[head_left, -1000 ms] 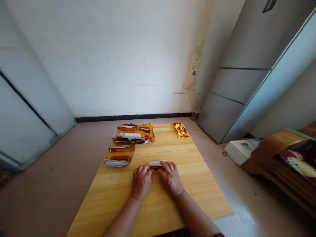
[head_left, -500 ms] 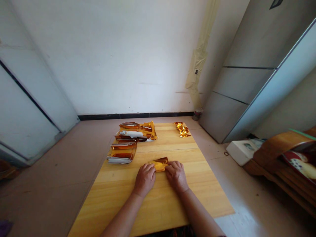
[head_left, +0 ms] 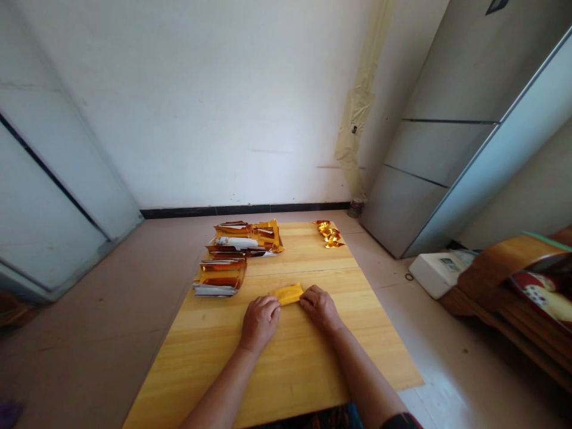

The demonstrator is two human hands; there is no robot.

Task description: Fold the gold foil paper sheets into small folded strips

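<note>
A strip of gold foil paper [head_left: 289, 294], folded flat with its yellowish side up, lies on the wooden table between my hands. My left hand [head_left: 261, 319] has its fingers closed on the strip's left end. At the right end, my right hand [head_left: 319, 307] pinches the strip between thumb and fingers. The fingertips of both hands partly cover the strip's ends. Toward the table's far right corner sit several folded shiny gold foil pieces [head_left: 328, 233], touching one another in a row.
Stacks of gold foil sheets [head_left: 220, 277] with white edges lie at the table's left edge, and a larger stack [head_left: 268, 232] is behind them. The wooden table [head_left: 357, 333] stands near a white wall. A grey refrigerator [head_left: 415, 173] and wooden furniture [head_left: 500, 280] are to the right.
The strip's brown shiny flap at the upper right has been folded down, so the strip now looks flat and evenly yellow. Both hands have shifted only slightly.
</note>
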